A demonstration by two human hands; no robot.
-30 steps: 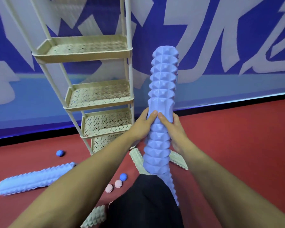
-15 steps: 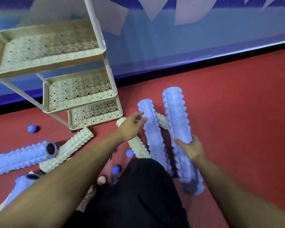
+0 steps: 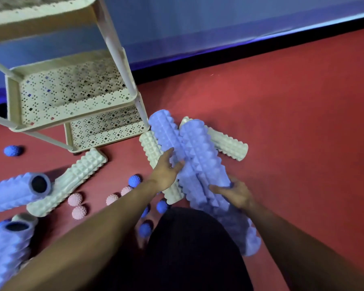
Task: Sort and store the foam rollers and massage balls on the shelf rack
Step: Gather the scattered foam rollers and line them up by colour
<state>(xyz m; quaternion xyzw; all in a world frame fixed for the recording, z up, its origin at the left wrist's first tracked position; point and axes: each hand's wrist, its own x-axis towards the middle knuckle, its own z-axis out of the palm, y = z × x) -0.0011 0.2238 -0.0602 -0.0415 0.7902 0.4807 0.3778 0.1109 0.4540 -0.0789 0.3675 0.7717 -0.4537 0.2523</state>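
In the head view, two long lavender-blue foam rollers with ridged surface lay side by side at the centre of the frame, over the red floor (image 3: pixel 282 122). The left hand (image 3: pixel 166 172) gripped the left lavender roller (image 3: pixel 163 131) with the fingers curled on its side, and the right hand (image 3: pixel 234 193) held the right lavender roller (image 3: pixel 200 152) from below, fingers wrapped around it. Under them lay two cream ridged foam rollers, one (image 3: pixel 150 147) just left of the held pair and one (image 3: pixel 227 144) at the right behind them. The cream perforated metal shelf rack (image 3: pixel 72 95) stood in the upper left, and its visible trays held nothing. Another cream roller (image 3: pixel 72 180) lay at the left, touching a lavender hollow roller (image 3: pixel 13 193); one more lavender roller (image 3: pixel 8 242) was in the lower left corner. Small spiky pink balls (image 3: pixel 75 199) and blue balls (image 3: pixel 134 180) were scattered on the floor near the left forearm, and one blue ball (image 3: pixel 13 150) lay apart at the left edge.
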